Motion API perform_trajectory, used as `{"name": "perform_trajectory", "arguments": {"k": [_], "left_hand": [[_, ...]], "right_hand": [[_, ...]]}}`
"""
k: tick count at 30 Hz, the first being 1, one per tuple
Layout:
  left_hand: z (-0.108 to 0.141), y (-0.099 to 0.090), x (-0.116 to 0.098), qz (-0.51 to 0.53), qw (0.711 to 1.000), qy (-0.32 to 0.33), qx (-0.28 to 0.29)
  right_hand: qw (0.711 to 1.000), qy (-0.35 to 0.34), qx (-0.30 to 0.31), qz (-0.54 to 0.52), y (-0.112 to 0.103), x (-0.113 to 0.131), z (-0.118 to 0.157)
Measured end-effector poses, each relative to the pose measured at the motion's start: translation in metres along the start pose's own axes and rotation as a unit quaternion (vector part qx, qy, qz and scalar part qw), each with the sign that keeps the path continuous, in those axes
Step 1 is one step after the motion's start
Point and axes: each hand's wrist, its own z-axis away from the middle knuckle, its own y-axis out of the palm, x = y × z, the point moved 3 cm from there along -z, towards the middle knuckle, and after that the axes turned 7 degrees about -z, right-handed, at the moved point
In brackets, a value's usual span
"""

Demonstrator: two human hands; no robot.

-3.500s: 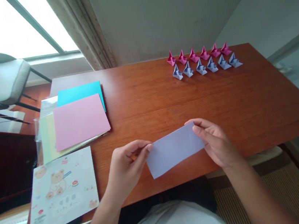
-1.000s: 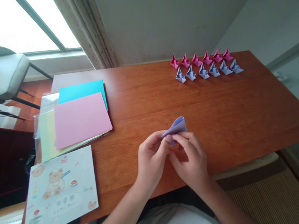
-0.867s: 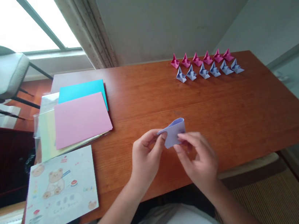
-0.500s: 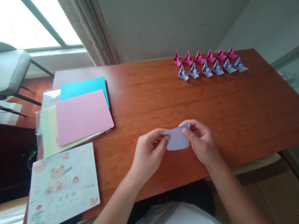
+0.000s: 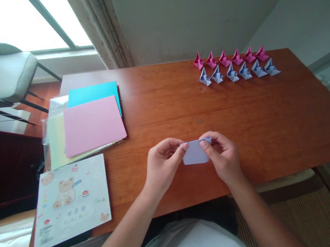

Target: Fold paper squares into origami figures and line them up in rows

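Observation:
A small folded piece of pale lilac paper (image 5: 195, 153) is held up over the front part of the wooden table. My left hand (image 5: 166, 161) pinches its upper left corner, thumb on the near face. At the upper right corner my right hand (image 5: 221, 154) grips it the same way, with the thumb in front and the fingers behind. The paper's top edge shows folded layers at the right. Its lower edge hangs free between the hands.
Pink folded paper shapes (image 5: 224, 59) and pale blue ones (image 5: 232, 73) stand in two rows at the table's (image 5: 162, 103) back right. Pink sheets (image 5: 94, 126) and a turquoise sheet (image 5: 92, 93) lie at the left, behind a bear-printed pad (image 5: 72, 202).
My left thumb has moved up to the paper's top left edge. The paper looks flatter, with a straighter lower edge. The view has shifted slightly.

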Motion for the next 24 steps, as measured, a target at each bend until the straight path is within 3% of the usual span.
{"name": "perform_trajectory", "arguments": {"k": [13, 20, 24], "left_hand": [[0.0009, -0.0003, 0.0038, 0.017, 1.0, 0.014, -0.004], [0.0038, -0.0024, 0.0027, -0.096, 0.986, 0.128, -0.049], [0.0045, -0.0026, 0.002, -0.113, 0.982, 0.145, -0.046]], "right_hand": [[0.999, -0.039, 0.01, 0.002, -0.0008, -0.0004, -0.001], [0.999, -0.043, 0.007, -0.007, -0.0014, -0.0023, -0.0006], [0.999, -0.042, 0.005, -0.009, -0.0016, -0.0026, -0.0001]]}}
